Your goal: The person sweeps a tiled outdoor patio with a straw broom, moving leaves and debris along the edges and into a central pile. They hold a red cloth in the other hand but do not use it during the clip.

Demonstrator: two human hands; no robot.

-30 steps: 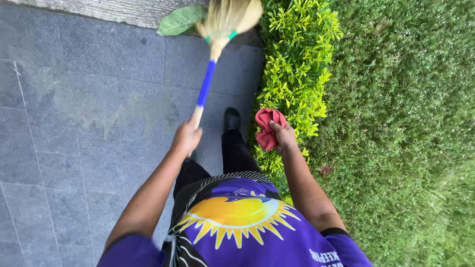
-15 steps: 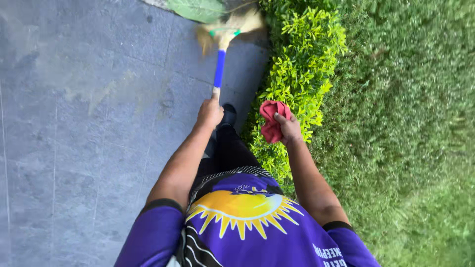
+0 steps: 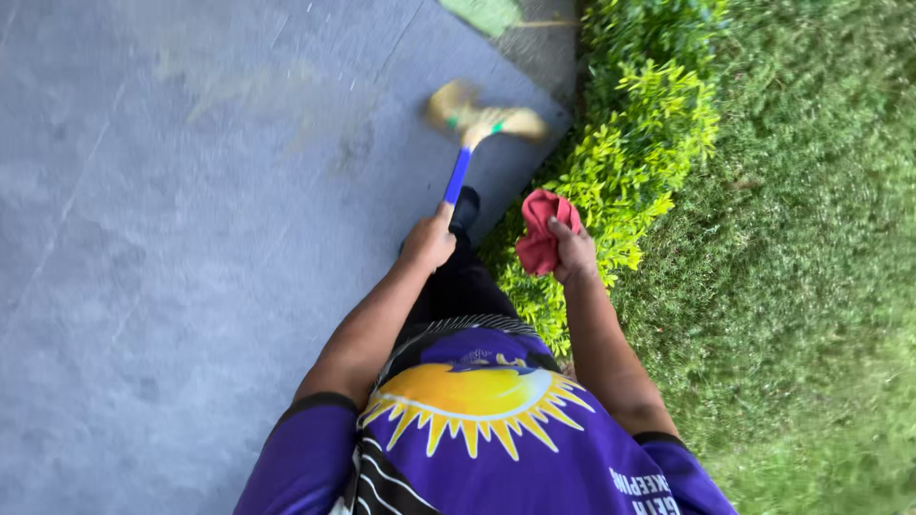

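Grey stone paving (image 3: 172, 286) fills the left of our view, with a yellow-green hedge (image 3: 639, 162) and lawn (image 3: 811, 286) along its right edge. We see the left hand (image 3: 428, 242) with its grip closed round the blue handle of a broom (image 3: 459, 174); the straw head is blurred, seemingly just above the paving near the hedge. Our right hand (image 3: 574, 250) clutches a red cloth (image 3: 541, 234), held over the hedge beside the dark shoe (image 3: 466, 207).
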